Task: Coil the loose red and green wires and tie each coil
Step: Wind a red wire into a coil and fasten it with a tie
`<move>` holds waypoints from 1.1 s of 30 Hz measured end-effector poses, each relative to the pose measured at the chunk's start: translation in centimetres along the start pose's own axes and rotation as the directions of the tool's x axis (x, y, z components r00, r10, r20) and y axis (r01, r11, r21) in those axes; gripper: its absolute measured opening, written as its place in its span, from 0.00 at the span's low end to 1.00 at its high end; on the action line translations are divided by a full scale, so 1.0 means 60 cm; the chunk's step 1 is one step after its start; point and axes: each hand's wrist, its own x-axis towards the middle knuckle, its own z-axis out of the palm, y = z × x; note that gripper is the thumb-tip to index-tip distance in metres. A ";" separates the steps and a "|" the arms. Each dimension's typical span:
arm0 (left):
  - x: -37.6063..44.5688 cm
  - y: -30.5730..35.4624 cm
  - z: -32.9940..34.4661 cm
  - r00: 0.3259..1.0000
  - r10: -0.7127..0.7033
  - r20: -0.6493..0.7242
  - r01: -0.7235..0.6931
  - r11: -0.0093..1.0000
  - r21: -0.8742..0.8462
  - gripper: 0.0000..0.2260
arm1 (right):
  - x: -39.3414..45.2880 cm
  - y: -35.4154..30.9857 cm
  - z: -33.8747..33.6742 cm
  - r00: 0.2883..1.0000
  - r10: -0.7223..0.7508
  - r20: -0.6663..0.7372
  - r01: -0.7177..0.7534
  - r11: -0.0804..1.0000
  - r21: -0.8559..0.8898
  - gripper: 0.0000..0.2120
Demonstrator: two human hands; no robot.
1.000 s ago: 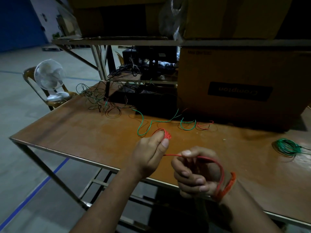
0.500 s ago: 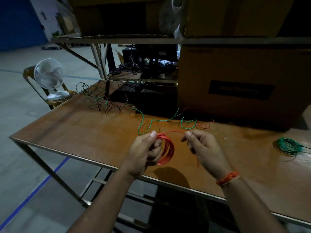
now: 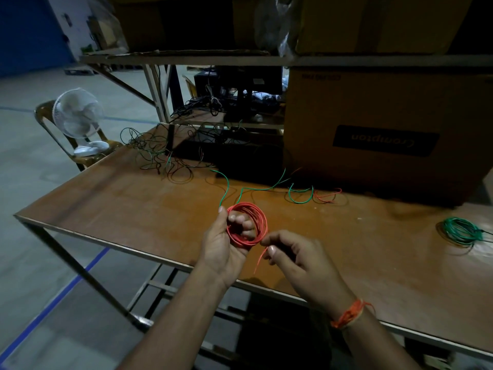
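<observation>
My left hand holds a red wire coil upright above the table's front edge, fingers through its middle. My right hand pinches the coil's loose red tail, which hangs down just right of the coil. A finished green coil lies flat at the table's right. Loose green wire and a short red piece lie on the brown table behind my hands.
A tangle of dark wires sits at the table's back left. A large cardboard box stands at the back right under a shelf. A white fan rests on a chair left of the table.
The right hand has brought the wire round the coil and come down to its lower right, now pinching only the short tail. The coil has turned to face me.
</observation>
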 end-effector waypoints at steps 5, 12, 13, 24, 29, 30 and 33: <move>0.003 -0.001 -0.007 0.999 -0.028 -0.039 0.030 0.999 0.045 0.21 | 0.003 0.014 0.012 0.983 -0.162 -0.089 0.144 0.972 -0.184 0.05; -0.006 -0.027 0.012 0.992 -0.064 -0.108 0.070 0.996 0.054 0.21 | 0.001 -0.002 0.051 0.910 -0.183 -0.371 0.103 0.969 -0.225 0.10; -0.009 -0.032 0.015 0.991 -0.075 -0.112 0.081 0.996 0.048 0.21 | 0.001 -0.006 0.059 0.899 -0.172 -0.402 0.083 0.970 -0.228 0.11; -0.036 -0.046 0.017 0.995 0.085 0.060 -0.096 0.975 0.200 0.10 | 0.015 -0.021 0.079 0.873 -0.101 -0.477 -0.021 0.970 -0.244 0.10; -0.024 -0.023 0.004 0.981 0.181 0.064 -0.192 0.943 0.271 0.13 | 0.013 -0.044 0.061 0.934 -0.257 -0.248 0.190 0.946 -0.264 0.07; -0.019 -0.015 0.002 0.980 0.189 0.056 -0.197 0.945 0.260 0.14 | 0.011 -0.053 0.053 0.922 -0.291 -0.256 0.228 0.941 -0.250 0.07; -0.009 0.006 -0.005 0.986 0.154 0.070 -0.167 0.950 0.263 0.14 | 0.017 -0.075 0.026 0.880 -0.225 -0.419 0.162 0.970 -0.180 0.07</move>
